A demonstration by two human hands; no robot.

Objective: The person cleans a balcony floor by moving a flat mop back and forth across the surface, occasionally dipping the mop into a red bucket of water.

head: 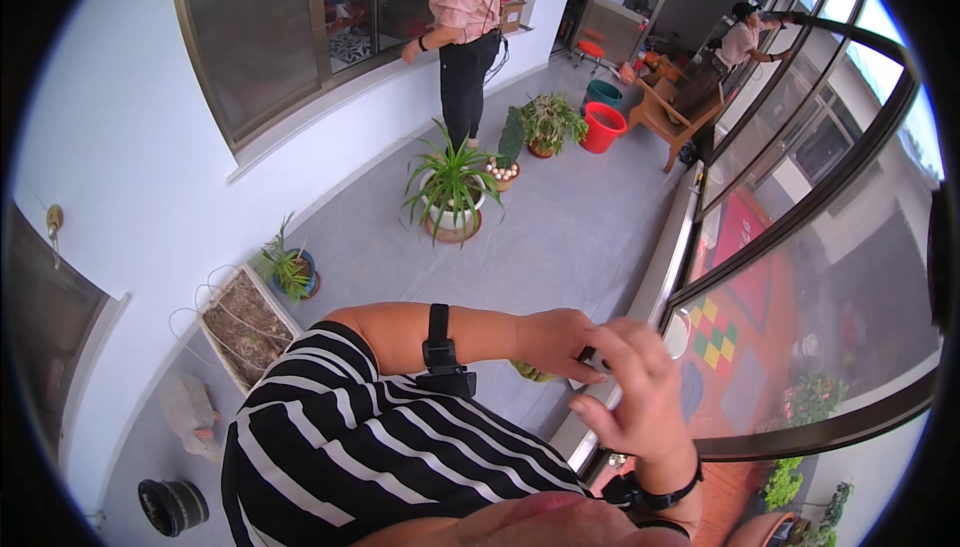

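Observation:
My left hand [559,344] reaches across from the left, in front of the window frame. Its fingers are closed on a small dark and silver object [595,359], mostly hidden by both hands. Yellow-green material [532,371], perhaps a cloth, shows under this hand; whether it is held cannot be told. My right hand [637,389] is slightly blurred at the right of the left one, thumb and fingers apart, fingertips over or touching the small object. Black straps circle the left forearm and right wrist. Both hands are beside the sill of a glass window [780,337] with a dark frame.
Potted plants [450,190] stand on the grey floor ahead, with a red bucket [604,126] and a wooden chair [675,115] farther back. A soil-filled planter [247,322] and black pot [172,507] are at left. One person [469,36] stands by the wall; another [739,44] touches the windows.

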